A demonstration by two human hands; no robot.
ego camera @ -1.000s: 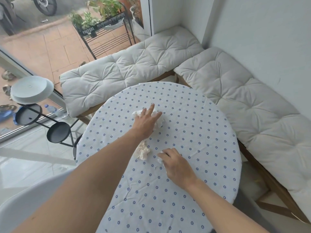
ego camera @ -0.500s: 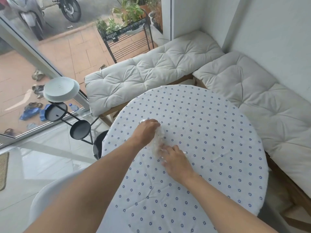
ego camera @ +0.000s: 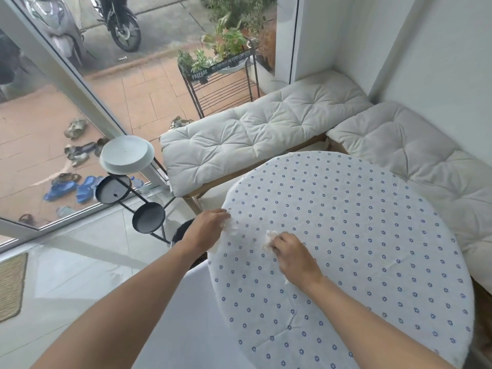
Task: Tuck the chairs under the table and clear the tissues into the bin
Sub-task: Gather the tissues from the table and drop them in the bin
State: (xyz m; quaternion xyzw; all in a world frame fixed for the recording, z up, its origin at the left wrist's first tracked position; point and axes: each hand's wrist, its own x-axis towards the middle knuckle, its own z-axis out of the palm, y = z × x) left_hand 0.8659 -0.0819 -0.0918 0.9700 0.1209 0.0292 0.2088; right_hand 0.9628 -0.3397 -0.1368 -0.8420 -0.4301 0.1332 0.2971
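A round table (ego camera: 372, 235) carries a white cloth dotted with small blue flowers. At its left edge my left hand (ego camera: 209, 226) is closed on a crumpled white tissue (ego camera: 234, 227) that pokes out beside the fingers. My right hand (ego camera: 292, 255) lies a little further in on the cloth, closed on a second crumpled tissue (ego camera: 267, 239). A dark round bin (ego camera: 183, 231) shows on the floor just below my left wrist, mostly hidden by the arm. The white back of a chair (ego camera: 202, 315) sits under my left forearm, beside the table.
Two cushioned benches (ego camera: 253, 134) (ego camera: 412, 155) line the corner behind the table. A black stand with round trays (ego camera: 127, 166) is on the floor to the left by the glass door. A mat (ego camera: 10, 286) lies at the far left.
Both hands have slid the tissues from the middle of the table toward its left edge. My left hand went from flat on a tissue to closed on it. The view has shifted left.
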